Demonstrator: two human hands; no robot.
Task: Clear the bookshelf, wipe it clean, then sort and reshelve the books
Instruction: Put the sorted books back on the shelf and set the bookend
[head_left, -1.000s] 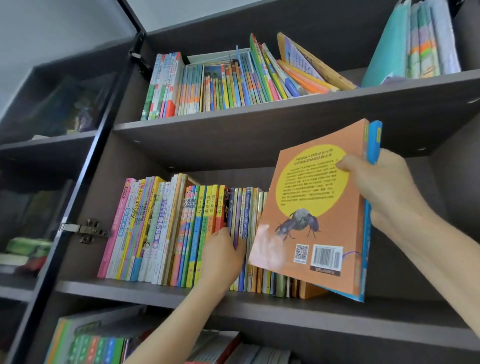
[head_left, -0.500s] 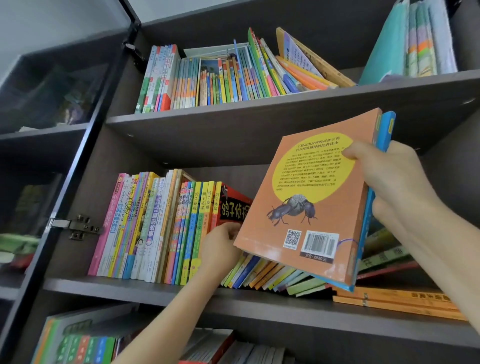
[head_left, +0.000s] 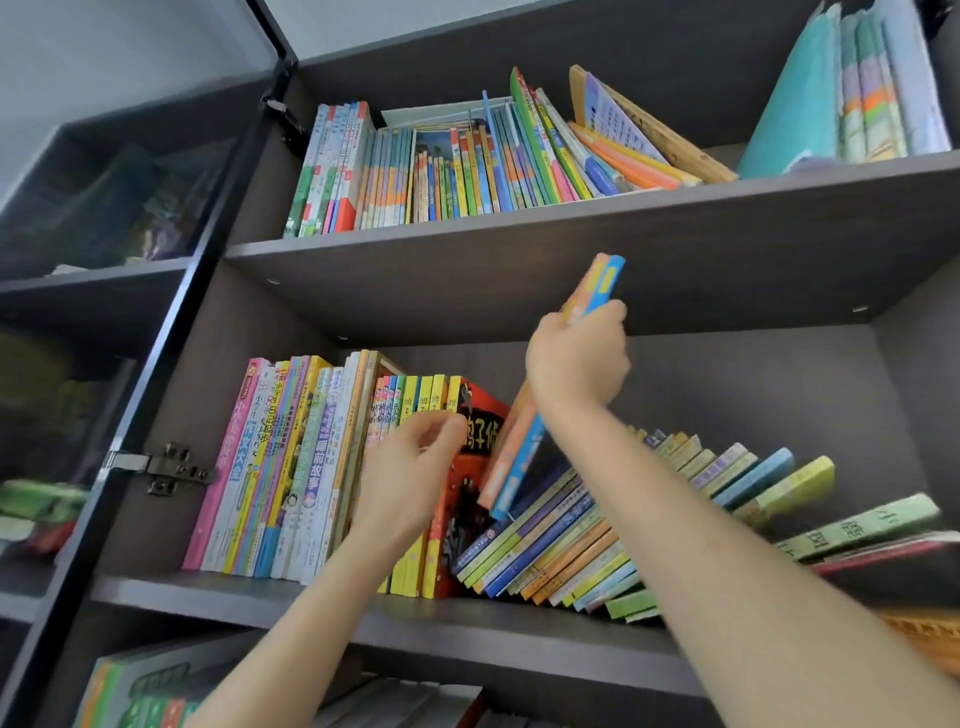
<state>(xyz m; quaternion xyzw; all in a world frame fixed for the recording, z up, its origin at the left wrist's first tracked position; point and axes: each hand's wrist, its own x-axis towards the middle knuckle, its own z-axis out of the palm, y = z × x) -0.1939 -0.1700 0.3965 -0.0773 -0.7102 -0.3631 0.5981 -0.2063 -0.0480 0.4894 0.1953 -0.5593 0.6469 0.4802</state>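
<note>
As I watch through the head camera, a dark bookshelf (head_left: 519, 249) fills the view. Upright books (head_left: 291, 467) line the left end of its middle shelf; toppled books (head_left: 597, 540) slant toward the right end (some blurred). Between them stands a red book (head_left: 470, 499). The right hand (head_left: 576, 364) grips an orange and blue pair (head_left: 597, 283), whose lower end sits just beside the red book. The left hand (head_left: 410, 467) curls loosely before yellow spines (head_left: 426, 389); I cannot tell whether it holds anything.

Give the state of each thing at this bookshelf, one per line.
right hand, grips the orange and blue books near their top
orange and blue books, tilted, lower end down in the row
left hand, before the yellow spines, grip unclear
red book, upright, cover partly showing
slanted books, leaning rightward in a fan
glass door, swung open
</note>
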